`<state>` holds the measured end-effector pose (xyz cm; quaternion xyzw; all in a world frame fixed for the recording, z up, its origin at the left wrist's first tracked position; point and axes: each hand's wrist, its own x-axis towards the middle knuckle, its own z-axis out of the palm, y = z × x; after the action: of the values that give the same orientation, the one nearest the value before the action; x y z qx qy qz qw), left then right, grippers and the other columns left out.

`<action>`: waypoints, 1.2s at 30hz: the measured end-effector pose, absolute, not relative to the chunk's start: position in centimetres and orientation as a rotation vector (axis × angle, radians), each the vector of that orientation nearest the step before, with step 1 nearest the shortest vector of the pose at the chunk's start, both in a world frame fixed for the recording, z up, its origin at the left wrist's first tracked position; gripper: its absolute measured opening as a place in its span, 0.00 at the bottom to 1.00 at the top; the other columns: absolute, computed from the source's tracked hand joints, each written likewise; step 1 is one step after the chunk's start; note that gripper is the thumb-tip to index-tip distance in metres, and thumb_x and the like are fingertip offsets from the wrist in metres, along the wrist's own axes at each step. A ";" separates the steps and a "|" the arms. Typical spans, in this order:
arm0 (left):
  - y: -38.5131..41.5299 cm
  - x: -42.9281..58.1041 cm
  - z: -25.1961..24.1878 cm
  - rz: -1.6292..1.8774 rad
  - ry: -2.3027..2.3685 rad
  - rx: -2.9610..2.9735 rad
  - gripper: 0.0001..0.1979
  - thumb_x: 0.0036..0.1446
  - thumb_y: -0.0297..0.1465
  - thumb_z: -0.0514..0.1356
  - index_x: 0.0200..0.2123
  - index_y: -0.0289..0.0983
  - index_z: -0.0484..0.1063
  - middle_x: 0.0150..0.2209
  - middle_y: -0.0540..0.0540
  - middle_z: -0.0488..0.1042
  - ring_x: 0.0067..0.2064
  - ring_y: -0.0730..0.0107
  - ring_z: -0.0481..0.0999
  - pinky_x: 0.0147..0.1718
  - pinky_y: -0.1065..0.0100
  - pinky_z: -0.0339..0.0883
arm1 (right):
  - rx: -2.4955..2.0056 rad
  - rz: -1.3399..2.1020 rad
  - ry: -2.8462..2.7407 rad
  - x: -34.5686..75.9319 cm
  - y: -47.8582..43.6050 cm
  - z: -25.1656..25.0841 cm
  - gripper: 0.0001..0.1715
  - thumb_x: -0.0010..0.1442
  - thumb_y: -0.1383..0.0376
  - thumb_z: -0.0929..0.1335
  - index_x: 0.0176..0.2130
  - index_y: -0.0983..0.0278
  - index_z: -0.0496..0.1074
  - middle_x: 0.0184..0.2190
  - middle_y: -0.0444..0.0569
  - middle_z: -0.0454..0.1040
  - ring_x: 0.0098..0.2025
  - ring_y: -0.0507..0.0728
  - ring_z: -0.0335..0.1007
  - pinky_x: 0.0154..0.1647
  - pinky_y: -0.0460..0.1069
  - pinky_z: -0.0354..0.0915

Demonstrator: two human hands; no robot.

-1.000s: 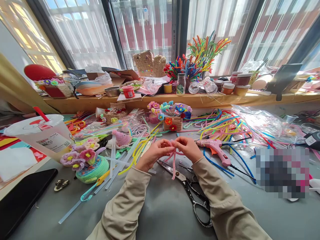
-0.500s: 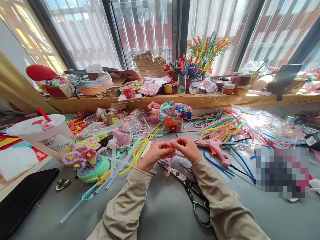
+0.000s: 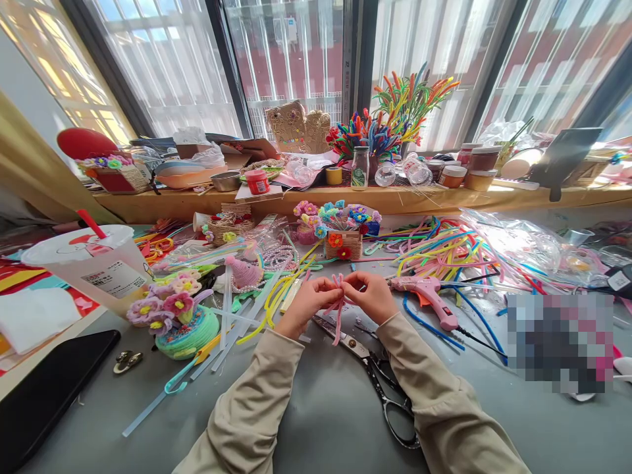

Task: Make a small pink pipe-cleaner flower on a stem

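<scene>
The left hand (image 3: 309, 304) and right hand (image 3: 370, 296) are both pinching a fuzzy pink pipe cleaner (image 3: 338, 309), just above black-handled metal scissors (image 3: 380, 382) on the grey table (image 3: 320, 421).

We can read no word or number anywhere. Printed lines stand on the white label of the clear plastic drink cup (image 3: 109, 280), and marks on the green label of the small glass bottle (image 3: 361, 172), but all are too small for us to make out.

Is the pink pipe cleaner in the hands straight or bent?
Bent. The left hand and right hand pinch the pink pipe cleaner between them; short ends stick up and a tail hangs below.
</scene>
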<state>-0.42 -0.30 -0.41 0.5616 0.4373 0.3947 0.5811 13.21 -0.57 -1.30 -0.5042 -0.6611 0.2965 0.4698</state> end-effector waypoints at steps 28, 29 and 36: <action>-0.2 -0.2 -0.4 0.956 1.059 1.318 0.13 0.37 0.36 0.61 0.19 0.34 0.60 0.18 0.53 0.65 0.23 0.75 0.68 0.25 0.72 0.60 | -1.229 0.812 -1.556 13.0 -0.5 -1.4 0.08 0.44 0.64 0.63 0.24 0.66 0.69 0.21 0.46 0.71 0.22 0.51 0.64 0.25 0.46 0.60; -0.2 -0.2 -0.3 0.961 1.057 1.305 0.13 0.37 0.36 0.61 0.20 0.34 0.60 0.19 0.53 0.65 0.23 0.75 0.68 0.25 0.72 0.60 | -1.225 0.838 -1.520 13.1 -0.4 -1.4 0.08 0.44 0.64 0.63 0.24 0.66 0.69 0.20 0.46 0.70 0.22 0.51 0.64 0.25 0.46 0.60; -0.3 -0.3 0.1 1.078 1.005 1.339 0.13 0.37 0.36 0.62 0.21 0.34 0.62 0.19 0.54 0.64 0.21 0.80 0.62 0.20 0.76 0.55 | -1.051 1.224 -1.180 13.5 -0.2 -1.2 0.09 0.40 0.62 0.66 0.23 0.66 0.68 0.22 0.44 0.71 0.25 0.50 0.65 0.28 0.46 0.61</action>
<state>-0.28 -0.32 0.09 0.5643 0.4234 0.4544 0.5438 13.48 -0.22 -1.22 -0.4423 -0.4965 0.5151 0.5408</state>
